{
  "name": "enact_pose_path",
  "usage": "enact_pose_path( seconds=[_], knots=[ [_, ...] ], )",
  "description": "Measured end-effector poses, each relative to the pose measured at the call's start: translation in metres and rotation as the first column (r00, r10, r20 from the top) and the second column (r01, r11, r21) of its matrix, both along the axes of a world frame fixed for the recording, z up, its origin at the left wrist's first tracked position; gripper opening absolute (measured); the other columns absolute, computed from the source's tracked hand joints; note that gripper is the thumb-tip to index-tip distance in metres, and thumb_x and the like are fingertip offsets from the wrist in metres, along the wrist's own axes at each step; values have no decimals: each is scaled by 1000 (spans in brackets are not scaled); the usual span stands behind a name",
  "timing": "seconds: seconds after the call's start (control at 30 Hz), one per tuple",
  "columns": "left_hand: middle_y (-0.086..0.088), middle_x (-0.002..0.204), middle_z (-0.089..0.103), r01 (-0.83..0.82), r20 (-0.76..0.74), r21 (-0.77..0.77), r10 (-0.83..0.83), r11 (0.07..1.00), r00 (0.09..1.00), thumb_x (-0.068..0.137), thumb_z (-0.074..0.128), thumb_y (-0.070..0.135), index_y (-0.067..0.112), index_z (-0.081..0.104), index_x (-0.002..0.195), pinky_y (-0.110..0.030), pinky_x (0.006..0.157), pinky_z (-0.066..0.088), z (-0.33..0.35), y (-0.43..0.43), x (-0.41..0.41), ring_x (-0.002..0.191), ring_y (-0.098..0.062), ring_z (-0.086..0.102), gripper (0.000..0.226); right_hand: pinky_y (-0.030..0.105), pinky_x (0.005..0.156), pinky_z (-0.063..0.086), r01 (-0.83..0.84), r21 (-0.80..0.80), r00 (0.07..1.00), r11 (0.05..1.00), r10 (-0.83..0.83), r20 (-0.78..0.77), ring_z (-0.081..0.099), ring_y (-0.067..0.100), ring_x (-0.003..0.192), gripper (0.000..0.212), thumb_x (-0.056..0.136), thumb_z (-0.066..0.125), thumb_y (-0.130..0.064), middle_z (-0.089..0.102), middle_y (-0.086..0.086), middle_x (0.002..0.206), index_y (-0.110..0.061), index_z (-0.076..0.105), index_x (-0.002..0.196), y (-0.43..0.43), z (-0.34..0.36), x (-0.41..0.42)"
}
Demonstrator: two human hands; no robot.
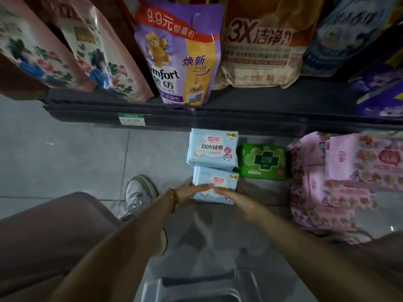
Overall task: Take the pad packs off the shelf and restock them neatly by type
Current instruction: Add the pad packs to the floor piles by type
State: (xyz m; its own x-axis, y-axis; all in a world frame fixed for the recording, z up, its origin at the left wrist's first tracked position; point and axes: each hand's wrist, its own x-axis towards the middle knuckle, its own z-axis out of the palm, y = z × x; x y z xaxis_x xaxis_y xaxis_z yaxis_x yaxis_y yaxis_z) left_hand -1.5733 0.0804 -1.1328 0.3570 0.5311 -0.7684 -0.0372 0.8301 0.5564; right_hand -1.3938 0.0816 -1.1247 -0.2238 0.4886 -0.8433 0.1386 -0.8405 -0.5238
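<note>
Both hands sat on the near blue pad pack (pixel 218 183), on the floor just left of the green pad pack (pixel 262 161), prob. squaring it w/ the 2nd blue pack (pixel 212 149) so types stay together. Left hand (pixel 193 190): fingers flat across the top, clasping nothing. Right hand (pixel 236 200): too blurred to tell. Pink packs (pixel 327 186), right of the green one, were cut off by the frame.

Floor (pixel 65 160): blue pack (pixel 212 150), green pack (pixel 262 161), probably pink packs (pixel 327 192).

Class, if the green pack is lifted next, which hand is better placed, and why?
Probably right. The right hand lies on the right of the near blue pack, nearest the green pack; the left hand would have to cross over.
</note>
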Motion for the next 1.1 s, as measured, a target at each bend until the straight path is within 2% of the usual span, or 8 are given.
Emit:
enact_pose_path(
  seconds=[0.07,0.17,0.23,0.33,0.5,0.67,0.87,1.1],
  knots=[
    [-3,117,67,-14,-40,31,15,999,999,58,82,42,13,52,130,-32,84,55,-3,5,-1,104,-17,66,83,31,98,48,31,42,999,999,-31,-7,62,19,114,65,76,77,-18,64,6,126,-11,49,134,3,-7,-3],
    [0,121,65,12,-74,79,-6,997,997,46,86,61,22,54,125,-34,94,51,-11,4,2,112,-17,62,94,21,90,49,12,89,1000,996,-14,19,60,18,113,58,83,73,-12,62,4,127,-13,45,134,6,-9,-7],
    [0,121,64,1,-70,55,3,998,998,63,81,52,20,52,128,-25,83,55,-4,5,5,106,-13,63,78,9,77,47,-4,118,999,993,-1,41,58,13,106,55,85,71,-16,61,-2,121,-18,45,133,9,-3,-7],
    [-2,121,63,-78,-92,11,79,997,993,91,60,23,15,50,129,-13,63,53,-3,3,11,94,-6,63,40,21,85,43,-13,124,998,992,5,64,52,12,110,63,87,70,-24,56,-4,123,-28,36,140,14,-3,-3],
    [-11,127,62,-154,-144,43,158,987,977,87,66,17,12,50,129,-20,73,56,2,4,18,101,-16,64,44,28,91,44,-18,120,993,993,4,114,54,15,118,76,84,73,-27,54,1,137,-22,31,147,17,-8,-2],
    [-7,127,61,-239,-146,-54,229,969,962,84,71,29,26,-8,146,-41,95,50,15,12,11,107,-20,62,101,35,101,41,26,68,994,997,-33,106,50,19,127,88,83,74,-25,47,2,144,-19,18,151,15,-9,-3],
    [1,112,60,-214,-166,97,228,972,959,85,69,12,36,29,117,-20,56,56,33,14,15,90,-10,61,57,33,96,42,77,88,992,993,-85,89,53,17,124,77,84,73,-28,52,-1,141,-18,30,147,16,-5,-9],
    [4,101,61,-207,-134,162,230,965,964,89,62,7,31,38,108,-17,54,55,37,20,21,83,-5,60,39,31,95,40,-2,70,994,998,-5,109,49,19,127,70,89,67,-21,48,3,143,-16,28,147,21,1,-2]
  ],
)
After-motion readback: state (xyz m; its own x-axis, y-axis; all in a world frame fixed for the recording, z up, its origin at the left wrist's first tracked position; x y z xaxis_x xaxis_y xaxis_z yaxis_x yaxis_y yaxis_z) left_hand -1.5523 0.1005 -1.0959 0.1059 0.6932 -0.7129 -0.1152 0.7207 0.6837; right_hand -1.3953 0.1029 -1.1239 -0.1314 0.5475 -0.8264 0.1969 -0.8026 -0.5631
